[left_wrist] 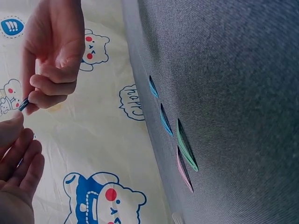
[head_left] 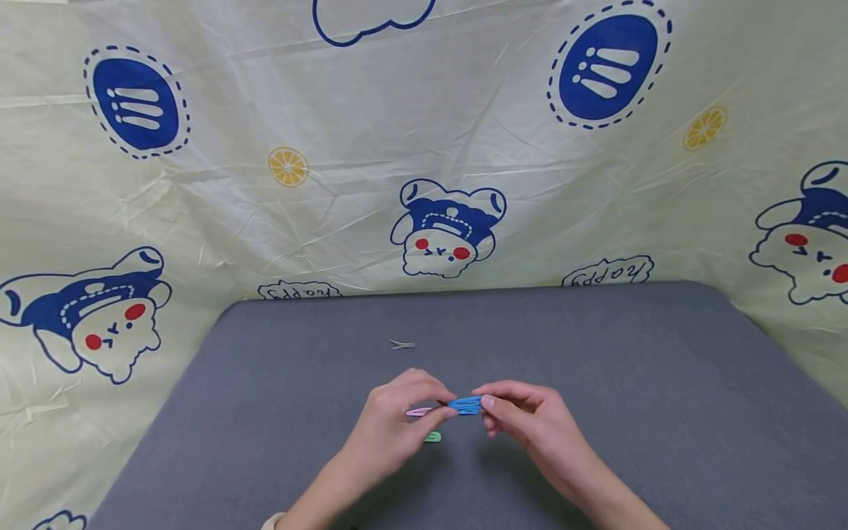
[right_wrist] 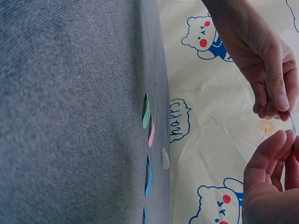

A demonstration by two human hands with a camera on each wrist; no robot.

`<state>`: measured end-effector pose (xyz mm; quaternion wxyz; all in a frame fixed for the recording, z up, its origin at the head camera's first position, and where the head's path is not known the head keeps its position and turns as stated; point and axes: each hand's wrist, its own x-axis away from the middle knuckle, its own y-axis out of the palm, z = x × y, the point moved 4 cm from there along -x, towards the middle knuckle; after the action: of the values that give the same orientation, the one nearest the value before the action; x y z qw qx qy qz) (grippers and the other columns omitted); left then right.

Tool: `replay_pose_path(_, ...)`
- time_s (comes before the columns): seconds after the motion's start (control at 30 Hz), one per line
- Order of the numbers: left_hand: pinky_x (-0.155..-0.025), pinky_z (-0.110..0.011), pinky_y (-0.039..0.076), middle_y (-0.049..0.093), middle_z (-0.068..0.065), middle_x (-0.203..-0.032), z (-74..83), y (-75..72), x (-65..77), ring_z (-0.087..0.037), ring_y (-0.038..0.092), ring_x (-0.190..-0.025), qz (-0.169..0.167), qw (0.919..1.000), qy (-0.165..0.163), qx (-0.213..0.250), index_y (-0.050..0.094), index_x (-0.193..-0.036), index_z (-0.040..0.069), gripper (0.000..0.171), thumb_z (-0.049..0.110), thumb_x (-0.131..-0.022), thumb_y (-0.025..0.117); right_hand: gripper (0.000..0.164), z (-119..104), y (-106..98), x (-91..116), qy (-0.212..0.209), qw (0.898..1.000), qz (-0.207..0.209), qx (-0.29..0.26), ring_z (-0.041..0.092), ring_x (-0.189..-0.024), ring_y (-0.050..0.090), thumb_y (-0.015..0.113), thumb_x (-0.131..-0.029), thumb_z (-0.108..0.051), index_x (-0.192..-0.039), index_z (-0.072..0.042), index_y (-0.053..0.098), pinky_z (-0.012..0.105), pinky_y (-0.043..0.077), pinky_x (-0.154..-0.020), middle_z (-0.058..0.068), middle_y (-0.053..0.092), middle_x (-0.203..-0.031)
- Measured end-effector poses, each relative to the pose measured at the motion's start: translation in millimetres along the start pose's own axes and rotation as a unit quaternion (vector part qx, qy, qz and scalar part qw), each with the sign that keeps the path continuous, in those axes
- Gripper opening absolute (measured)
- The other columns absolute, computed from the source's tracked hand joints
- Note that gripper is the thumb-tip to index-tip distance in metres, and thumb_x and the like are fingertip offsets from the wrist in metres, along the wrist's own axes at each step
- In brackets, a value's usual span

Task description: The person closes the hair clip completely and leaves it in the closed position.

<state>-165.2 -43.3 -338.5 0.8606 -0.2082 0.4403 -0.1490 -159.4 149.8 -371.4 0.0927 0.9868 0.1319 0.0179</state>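
Both hands meet over the table, raised above its surface, with a blue snap hair clip [head_left: 465,402] between them. My left hand [head_left: 397,412] pinches one end of it between thumb and fingertip. At the other end, the thumb and forefinger of my right hand [head_left: 536,419] grip it. In the left wrist view the held clip [left_wrist: 23,104] looks small and dark. Below the hands lie a pink clip [left_wrist: 184,170], a green clip [left_wrist: 187,147] and two blue clips [left_wrist: 166,121]. In the head view my left hand partly covers the pink and green ones.
A pale grey clip [head_left: 402,344] lies farther back on the dark grey table [head_left: 298,346]. Behind the table's far edge hangs a cream cloth [head_left: 344,221] printed with cartoon bears, blue badges and orange slices; it also runs down both sides.
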Motion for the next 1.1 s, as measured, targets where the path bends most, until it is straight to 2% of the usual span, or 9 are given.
replay_pose_path(0.17,-0.079,-0.019,0.051,0.067,0.003,-0.093,5.5,-1.2,0.1,-0.010,0.061,-0.089,0.015,0.9983,0.050,-0.025,0.074,-0.096,0.009,0.024,-0.002,-0.077,0.082,0.027,-1.7,0.5,1.0,0.012,1.000,0.014,0.000,0.017,-0.072,0.059,0.068,-0.094,-0.016,-0.109,0.006,0.068,0.031,0.054,-0.074,0.010,0.065,-0.087)
replay_pose_path(0.3,-0.077,-0.021,0.052,0.066,0.003,-0.093,5.3,-0.7,0.5,-0.010,0.061,-0.088,0.024,0.9983,0.049,-0.019,0.073,-0.096,0.010,0.023,-0.002,-0.078,0.081,0.027,-2.8,1.0,1.8,0.010,1.000,0.021,0.013,0.017,-0.072,0.059,0.070,-0.093,-0.017,-0.108,0.005,0.069,0.032,0.054,-0.074,0.012,0.065,-0.088)
replay_pose_path(0.47,-0.075,-0.022,0.052,0.067,0.007,-0.090,-1.4,1.4,1.4,-0.008,0.060,-0.085,0.022,0.9996,-0.001,0.016,0.073,-0.094,0.013,0.016,0.004,-0.083,0.078,0.026,-5.9,-1.4,3.5,-0.020,0.995,0.027,0.095,0.024,-0.073,0.062,0.073,-0.090,-0.016,-0.110,0.000,0.070,0.037,0.055,-0.073,0.018,0.065,-0.089)
replay_pose_path(0.63,-0.074,-0.024,0.053,0.066,0.009,-0.090,-6.5,3.1,2.9,-0.012,0.061,-0.083,0.006,0.9984,-0.038,0.043,0.073,-0.094,0.016,0.012,0.008,-0.086,0.077,0.023,-11.4,-3.0,4.6,-0.045,0.980,0.021,0.192,0.027,-0.076,0.065,0.078,-0.085,-0.020,-0.105,-0.010,0.073,0.036,0.056,-0.071,0.011,0.069,-0.092)
replay_pose_path(0.83,-0.071,-0.025,0.053,0.065,0.011,-0.088,-10.4,5.6,5.0,-0.007,0.060,-0.082,-0.008,0.9957,-0.072,0.058,0.073,-0.093,0.017,0.011,0.009,-0.086,0.077,0.020,-15.9,-1.3,5.6,-0.059,0.969,0.007,0.240,0.025,-0.078,0.067,0.079,-0.085,-0.020,-0.103,-0.014,0.073,0.034,0.057,-0.071,0.006,0.070,-0.092)
replay_pose_path(0.97,-0.070,-0.027,0.054,0.065,0.012,-0.087,-15.3,9.4,7.9,-0.006,0.060,-0.080,-0.026,0.9902,-0.111,0.081,0.074,-0.093,0.018,0.013,0.007,-0.086,0.077,0.016,-15.4,-1.0,5.5,-0.071,0.953,0.018,0.294,0.019,-0.076,0.066,0.079,-0.085,-0.022,-0.099,-0.019,0.073,0.032,0.056,-0.070,-0.002,0.070,-0.088)
replay_pose_path(1.1,-0.072,-0.031,0.056,0.067,0.007,-0.088,-23.5,13.2,13.4,-0.009,0.063,-0.078,-0.046,0.9778,-0.167,0.118,0.075,-0.093,0.016,0.013,0.004,-0.086,0.075,0.014,-13.4,0.2,5.4,-0.093,0.935,0.020,0.342,0.013,-0.076,0.065,0.079,-0.085,-0.022,-0.097,-0.024,0.073,0.032,0.055,-0.071,-0.009,0.069,-0.085)
